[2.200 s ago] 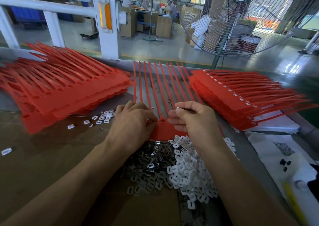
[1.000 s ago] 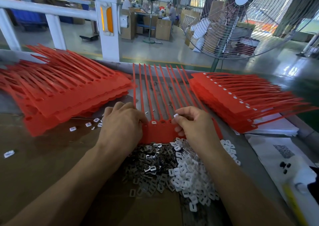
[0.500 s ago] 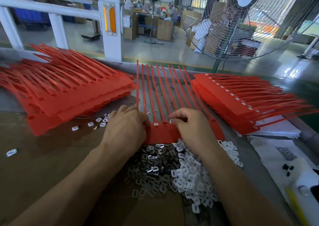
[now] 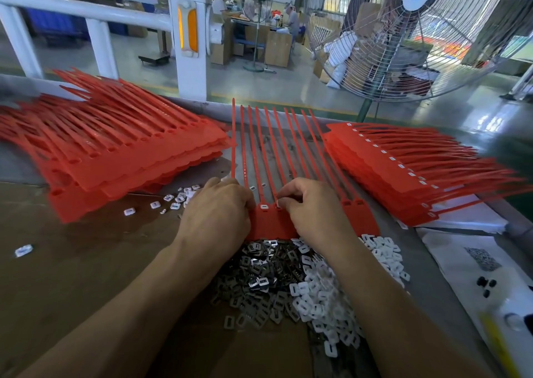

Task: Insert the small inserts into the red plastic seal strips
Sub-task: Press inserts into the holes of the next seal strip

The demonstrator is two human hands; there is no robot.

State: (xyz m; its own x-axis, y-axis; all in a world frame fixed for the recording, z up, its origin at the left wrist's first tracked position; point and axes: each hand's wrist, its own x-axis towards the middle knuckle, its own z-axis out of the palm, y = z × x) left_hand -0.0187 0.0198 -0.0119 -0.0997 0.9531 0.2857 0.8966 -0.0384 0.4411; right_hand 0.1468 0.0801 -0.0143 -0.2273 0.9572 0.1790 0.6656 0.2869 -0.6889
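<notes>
The seal strip [image 4: 271, 221] lies mid-table between two red stacks, its near edge hidden by both hands. The left hand [image 4: 215, 219] rests curled on its left end, grip unclear. The right hand [image 4: 314, 213] pinches a white insert [image 4: 278, 203] at a socket. The insert pile [image 4: 302, 285] lies near, partly under the forearms.

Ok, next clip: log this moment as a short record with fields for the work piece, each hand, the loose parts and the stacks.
work piece: red seal strip sheet lying flat between the hands, tails pointing away
left hand: rests on the sheet's left end, fingers curled over it
right hand: fingertips pinch a white insert at a socket
seated insert: white, in a socket between the hands
loose parts: metal clips beside white inserts pile
stacks: left stack, sockets empty; right stack, white inserts fitted
</notes>
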